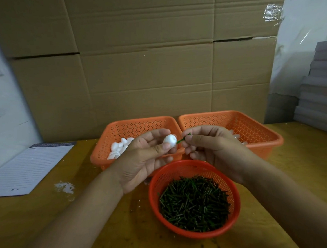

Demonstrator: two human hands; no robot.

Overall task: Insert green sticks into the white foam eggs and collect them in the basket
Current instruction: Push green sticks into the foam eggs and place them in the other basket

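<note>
At frame center, the left hand (141,158) pinches a foam egg (170,140); the right hand (212,146) pinches a green stick (183,139) beside it.

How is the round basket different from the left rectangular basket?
The round basket is red-orange, sits nearest and holds green sticks. The left rectangular basket is paler orange, sits farther back and holds white foam eggs. Both are perforated plastic on the table.

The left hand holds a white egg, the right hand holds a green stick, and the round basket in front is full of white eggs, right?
Not quite. In the head view the round basket holds green sticks, not eggs. The left hand does hold the white egg, and the right hand the green stick.
</note>
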